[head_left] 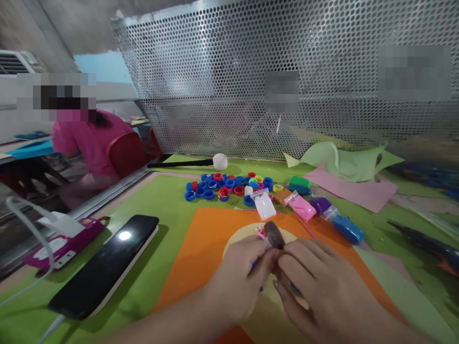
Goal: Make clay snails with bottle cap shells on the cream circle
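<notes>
My left hand (242, 267) and my right hand (317, 277) meet in front of me, fingertips pinched together on a small dark packet (273, 234). It looks like modelling clay in clear plastic, and my fingers cover its lower end. Beneath my hands lies a pale yellow paper circle (267, 315) on an orange sheet (190, 243). Something small and pink (260, 232) shows just beside the packet. Bits of blue and purple peek out under my fingers, too hidden to name.
Several bottle caps (209, 194) are heaped behind the orange sheet. Packets of clay, white (265, 205), pink (301, 207) and blue (347, 229), lie to their right. A phone (107, 263) and a power strip (64, 243) sit left; a glue gun (426, 241) lies right. Perforated metal (215, 95) stands behind.
</notes>
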Demonstrator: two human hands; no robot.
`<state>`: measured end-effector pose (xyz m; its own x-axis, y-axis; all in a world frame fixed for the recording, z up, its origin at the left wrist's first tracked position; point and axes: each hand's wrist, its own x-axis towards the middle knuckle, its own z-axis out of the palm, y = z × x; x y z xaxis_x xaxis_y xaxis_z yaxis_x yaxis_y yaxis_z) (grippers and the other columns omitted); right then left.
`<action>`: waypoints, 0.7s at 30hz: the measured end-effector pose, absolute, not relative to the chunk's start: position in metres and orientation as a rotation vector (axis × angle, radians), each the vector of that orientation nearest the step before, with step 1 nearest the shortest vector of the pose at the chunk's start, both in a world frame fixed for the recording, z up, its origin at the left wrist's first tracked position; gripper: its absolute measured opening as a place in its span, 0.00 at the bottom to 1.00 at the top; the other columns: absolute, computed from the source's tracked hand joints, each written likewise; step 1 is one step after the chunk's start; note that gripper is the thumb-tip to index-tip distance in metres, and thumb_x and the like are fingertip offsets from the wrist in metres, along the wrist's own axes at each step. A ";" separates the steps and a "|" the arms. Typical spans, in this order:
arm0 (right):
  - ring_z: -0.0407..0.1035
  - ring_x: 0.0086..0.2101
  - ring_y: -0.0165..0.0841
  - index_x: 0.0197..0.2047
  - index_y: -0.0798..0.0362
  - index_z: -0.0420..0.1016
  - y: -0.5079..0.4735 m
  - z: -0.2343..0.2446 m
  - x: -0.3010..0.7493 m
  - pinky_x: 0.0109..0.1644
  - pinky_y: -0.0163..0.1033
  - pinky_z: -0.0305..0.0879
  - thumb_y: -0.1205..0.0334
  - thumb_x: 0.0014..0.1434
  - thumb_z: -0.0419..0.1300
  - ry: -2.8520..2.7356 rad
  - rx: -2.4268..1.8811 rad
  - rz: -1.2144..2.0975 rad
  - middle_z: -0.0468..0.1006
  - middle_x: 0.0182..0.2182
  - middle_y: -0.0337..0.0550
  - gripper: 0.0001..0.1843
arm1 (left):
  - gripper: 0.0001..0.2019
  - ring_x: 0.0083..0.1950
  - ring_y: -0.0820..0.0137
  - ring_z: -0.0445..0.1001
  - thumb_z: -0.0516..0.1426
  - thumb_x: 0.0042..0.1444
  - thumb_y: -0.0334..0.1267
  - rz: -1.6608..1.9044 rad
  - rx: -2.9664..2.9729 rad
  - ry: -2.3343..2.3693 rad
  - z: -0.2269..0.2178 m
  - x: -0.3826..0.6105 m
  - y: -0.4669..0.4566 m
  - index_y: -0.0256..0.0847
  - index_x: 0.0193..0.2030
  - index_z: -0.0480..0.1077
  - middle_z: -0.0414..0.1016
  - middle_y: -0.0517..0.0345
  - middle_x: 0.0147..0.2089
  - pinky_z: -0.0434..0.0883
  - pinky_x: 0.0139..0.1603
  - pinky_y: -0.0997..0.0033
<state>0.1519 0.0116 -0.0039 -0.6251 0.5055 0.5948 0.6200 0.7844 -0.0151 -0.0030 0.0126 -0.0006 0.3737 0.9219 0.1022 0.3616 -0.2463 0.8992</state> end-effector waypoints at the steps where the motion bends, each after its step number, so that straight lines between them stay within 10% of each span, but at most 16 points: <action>1: 0.61 0.23 0.33 0.25 0.54 0.65 0.011 -0.002 0.152 0.25 0.39 0.57 0.66 0.57 0.48 -2.370 -0.859 -0.218 0.67 0.22 0.42 0.11 | 0.14 0.27 0.73 0.58 0.47 0.58 0.37 0.852 1.789 1.136 0.001 -0.004 0.013 0.40 0.21 0.55 0.57 0.63 0.24 0.58 0.29 0.74; 10: 0.60 0.20 0.25 0.25 0.51 0.59 0.007 -0.006 0.154 0.20 0.30 0.55 0.62 0.58 0.53 -2.239 -1.038 0.513 0.66 0.21 0.35 0.10 | 0.16 0.30 0.71 0.65 0.50 0.57 0.34 1.072 1.823 1.045 0.008 -0.003 0.008 0.38 0.20 0.69 0.68 0.58 0.22 0.63 0.36 0.70; 21: 0.62 0.25 0.24 0.28 0.52 0.63 0.009 0.007 0.154 0.29 0.27 0.59 0.67 0.62 0.48 -2.227 -0.858 0.822 0.68 0.25 0.34 0.11 | 0.23 0.28 0.73 0.61 0.48 0.62 0.44 1.246 1.956 0.835 0.002 -0.007 0.013 0.38 0.16 0.58 0.60 0.62 0.19 0.62 0.36 0.72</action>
<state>0.1536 0.0091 0.0074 -0.6056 0.7329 0.3101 0.3554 0.5977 -0.7186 -0.0068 0.0132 0.0019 0.3407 0.7950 0.5020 0.1621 -0.5756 0.8015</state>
